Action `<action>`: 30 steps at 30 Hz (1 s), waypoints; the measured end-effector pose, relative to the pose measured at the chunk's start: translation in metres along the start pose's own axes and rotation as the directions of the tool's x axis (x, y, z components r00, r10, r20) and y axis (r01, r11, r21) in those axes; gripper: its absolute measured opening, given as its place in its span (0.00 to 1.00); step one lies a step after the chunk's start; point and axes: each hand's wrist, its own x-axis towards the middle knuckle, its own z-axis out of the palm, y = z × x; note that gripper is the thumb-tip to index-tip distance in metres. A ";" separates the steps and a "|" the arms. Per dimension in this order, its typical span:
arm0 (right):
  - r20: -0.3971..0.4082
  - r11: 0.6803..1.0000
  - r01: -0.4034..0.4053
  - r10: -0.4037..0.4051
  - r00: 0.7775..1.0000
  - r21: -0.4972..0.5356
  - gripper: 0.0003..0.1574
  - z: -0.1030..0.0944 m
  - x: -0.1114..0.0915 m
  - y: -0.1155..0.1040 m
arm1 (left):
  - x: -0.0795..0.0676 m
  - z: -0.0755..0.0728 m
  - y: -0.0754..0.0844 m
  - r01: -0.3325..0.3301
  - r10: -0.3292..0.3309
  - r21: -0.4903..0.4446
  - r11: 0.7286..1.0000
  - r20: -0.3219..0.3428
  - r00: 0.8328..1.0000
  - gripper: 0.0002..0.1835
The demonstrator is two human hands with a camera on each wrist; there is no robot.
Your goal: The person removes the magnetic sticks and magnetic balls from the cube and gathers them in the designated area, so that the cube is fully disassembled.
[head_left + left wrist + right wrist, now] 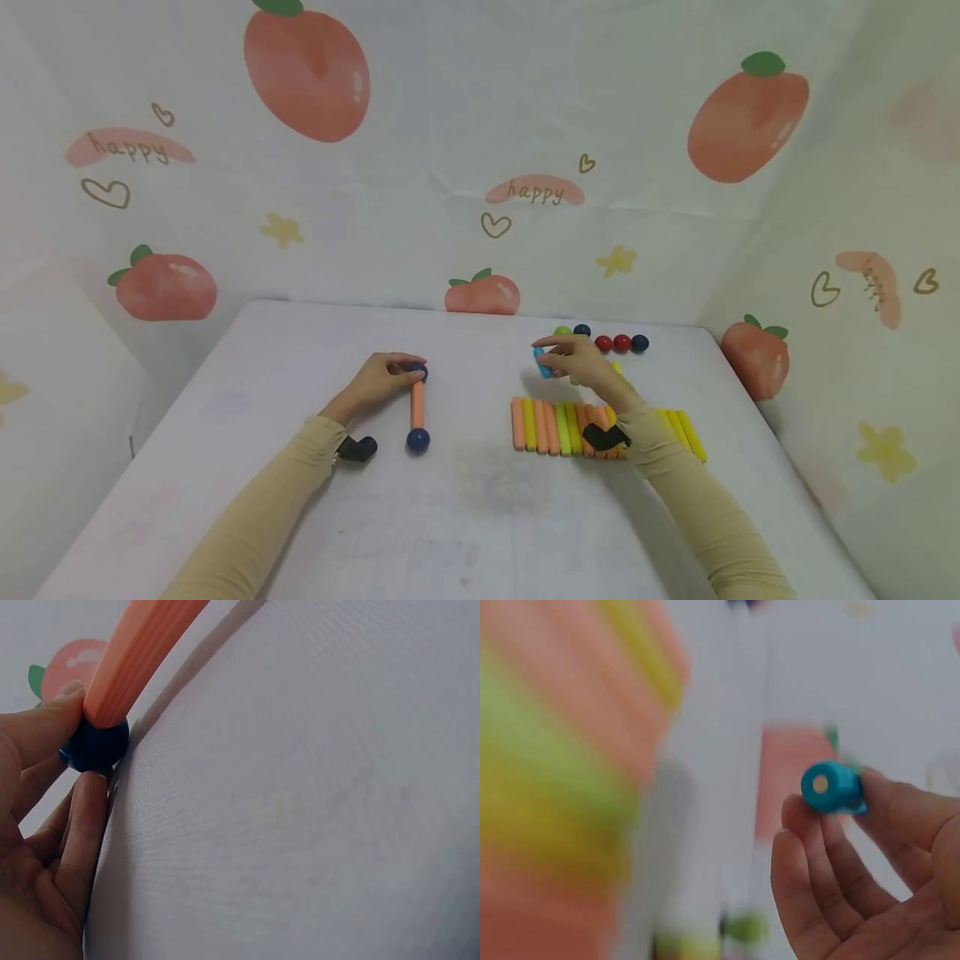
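Note:
My left hand (378, 382) pinches a dark blue ball (101, 746) between thumb and fingers. An orange ribbed stick (417, 406) runs from that ball toward me, and a second dark blue ball (417, 441) sits at its near end. Over on the right, my right hand (583, 365) holds a short blue stick (543, 362) above the table, gripped by thumb and fingertips. In the right wrist view, the end of this blue stick (832, 787) shows a pale round disc at its centre.
A row of orange, yellow and green sticks (518, 423) lies under my right forearm. Behind the right hand are red balls (622, 342), a dark blue ball (640, 342) and a green ball (562, 332). A printed cloth (420, 225) hangs behind the white table (315, 517).

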 end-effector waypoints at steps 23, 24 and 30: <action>-0.098 0.965 -0.258 0.262 0.960 0.054 0.35 -0.106 -0.026 0.111 | 0.003 0.001 -0.003 0.013 -0.013 -0.006 1.000 0.007 1.000 0.21; -0.095 0.965 -0.257 0.260 0.961 0.047 0.35 -0.105 -0.026 0.111 | 0.003 0.001 -0.003 0.009 -0.009 -0.003 1.000 0.009 1.000 0.21; -0.107 0.961 -0.275 0.277 0.955 0.030 0.32 -0.103 -0.023 0.110 | 0.003 0.000 -0.003 0.002 -0.002 -0.001 1.000 0.005 1.000 0.21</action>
